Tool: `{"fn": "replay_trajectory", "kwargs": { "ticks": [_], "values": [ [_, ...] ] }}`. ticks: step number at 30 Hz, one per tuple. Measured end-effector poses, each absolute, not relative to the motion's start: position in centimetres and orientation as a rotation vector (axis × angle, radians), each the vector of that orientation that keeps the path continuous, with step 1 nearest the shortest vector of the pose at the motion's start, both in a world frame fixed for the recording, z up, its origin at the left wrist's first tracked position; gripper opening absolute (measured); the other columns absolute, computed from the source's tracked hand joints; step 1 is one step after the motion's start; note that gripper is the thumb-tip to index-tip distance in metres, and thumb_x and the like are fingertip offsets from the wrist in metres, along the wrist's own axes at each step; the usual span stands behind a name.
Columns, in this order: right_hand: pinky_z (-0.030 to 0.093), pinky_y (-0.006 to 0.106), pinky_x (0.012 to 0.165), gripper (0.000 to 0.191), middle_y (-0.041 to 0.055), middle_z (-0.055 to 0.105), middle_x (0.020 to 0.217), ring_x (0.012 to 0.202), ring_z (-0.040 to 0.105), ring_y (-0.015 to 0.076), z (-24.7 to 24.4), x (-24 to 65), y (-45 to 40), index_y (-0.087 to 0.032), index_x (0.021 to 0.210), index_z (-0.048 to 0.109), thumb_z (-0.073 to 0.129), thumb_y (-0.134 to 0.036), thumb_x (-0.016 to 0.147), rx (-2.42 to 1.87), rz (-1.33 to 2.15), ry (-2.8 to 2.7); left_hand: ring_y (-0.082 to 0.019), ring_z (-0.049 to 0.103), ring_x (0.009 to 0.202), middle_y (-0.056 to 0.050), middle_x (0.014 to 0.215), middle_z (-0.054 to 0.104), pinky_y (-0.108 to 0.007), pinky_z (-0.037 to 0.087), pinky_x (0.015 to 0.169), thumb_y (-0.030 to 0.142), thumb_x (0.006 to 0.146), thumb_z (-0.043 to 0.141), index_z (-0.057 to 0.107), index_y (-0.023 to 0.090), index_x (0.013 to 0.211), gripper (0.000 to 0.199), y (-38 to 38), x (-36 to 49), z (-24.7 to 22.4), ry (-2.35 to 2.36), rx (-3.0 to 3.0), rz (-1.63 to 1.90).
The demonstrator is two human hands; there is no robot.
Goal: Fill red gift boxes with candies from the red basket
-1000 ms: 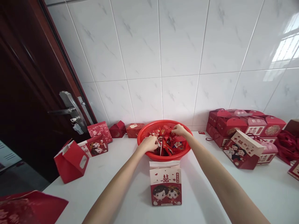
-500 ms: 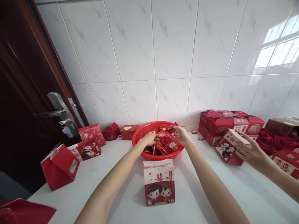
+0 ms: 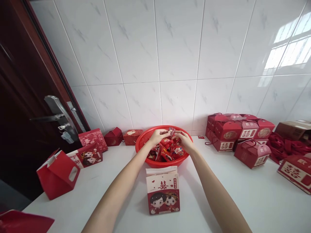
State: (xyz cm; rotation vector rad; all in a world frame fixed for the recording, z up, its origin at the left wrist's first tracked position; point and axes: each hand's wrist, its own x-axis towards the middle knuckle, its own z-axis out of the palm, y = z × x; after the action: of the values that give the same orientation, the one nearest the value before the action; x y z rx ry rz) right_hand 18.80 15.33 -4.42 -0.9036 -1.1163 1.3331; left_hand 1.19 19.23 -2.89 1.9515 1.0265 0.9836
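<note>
A small wrapped candy (image 3: 171,131) is held up over the red plastic basket (image 3: 145,132), between the fingertips of both hands. My left hand (image 3: 158,136) pinches it from the left. From the right, my right hand (image 3: 185,141) closes its fingers at the other side of it. Beneath them, red-wrapped candies (image 3: 166,154) fill the basket. In front of it stands an upright paper gift box (image 3: 163,194) with two cartoon faces; its top flaps are up, and its inside is hidden.
Stacked red gift boxes (image 3: 228,131) stand at the right by the tiled wall, with a single box (image 3: 252,153) before them. Dark red ribbon (image 3: 282,145) lies beside a cardboard carton (image 3: 293,131). More red boxes (image 3: 59,174) are at the left near the door handle (image 3: 58,113).
My hands have come together over the basket and lifted a candy between them. At right, another person's hand and the box it held have left the view.
</note>
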Motion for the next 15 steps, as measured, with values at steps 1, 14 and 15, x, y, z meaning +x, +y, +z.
{"fn": "replay_trajectory", "kwargs": {
  "ticks": [1, 14, 15],
  "values": [
    [0.031, 0.024, 0.044, 0.033, -0.0015, 0.065, 0.066, 0.048, 0.046, 0.0096, -4.4, 18.8, 15.2, -0.020, 0.084, 0.061, 0.075, -0.044, 0.066, -0.906, 1.316, -1.131, -0.022, 0.067, 0.092, -0.008, 0.097, 0.074, -0.034, 0.052, 0.084, 0.058, 0.078, 0.069, 0.071, 0.013, 0.097, 0.050, 19.1, 1.5, -2.9, 0.975, 1.916, 0.997],
    [0.034, 0.023, 0.044, 0.043, -0.0022, 0.060, 0.063, 0.052, 0.051, 0.0114, -4.4, 18.5, 14.8, -0.020, 0.077, 0.064, 0.081, -0.055, 0.060, -0.927, 1.218, -1.123, -0.025, 0.068, 0.101, -0.009, 0.104, 0.077, -0.039, 0.052, 0.094, 0.044, 0.073, 0.077, 0.076, 0.015, 0.103, 0.042, 18.2, 1.9, -3.1, 0.905, 1.788, 0.963],
    [0.035, 0.024, 0.044, 0.043, -0.0015, 0.062, 0.065, 0.054, 0.052, 0.0122, -4.5, 18.5, 14.9, -0.020, 0.079, 0.064, 0.079, -0.055, 0.061, -0.934, 1.199, -1.096, -0.024, 0.068, 0.101, -0.008, 0.104, 0.077, -0.038, 0.052, 0.093, 0.043, 0.075, 0.075, 0.076, 0.016, 0.103, 0.039, 18.1, 1.8, -3.0, 0.925, 1.794, 0.942]
  ]
}}
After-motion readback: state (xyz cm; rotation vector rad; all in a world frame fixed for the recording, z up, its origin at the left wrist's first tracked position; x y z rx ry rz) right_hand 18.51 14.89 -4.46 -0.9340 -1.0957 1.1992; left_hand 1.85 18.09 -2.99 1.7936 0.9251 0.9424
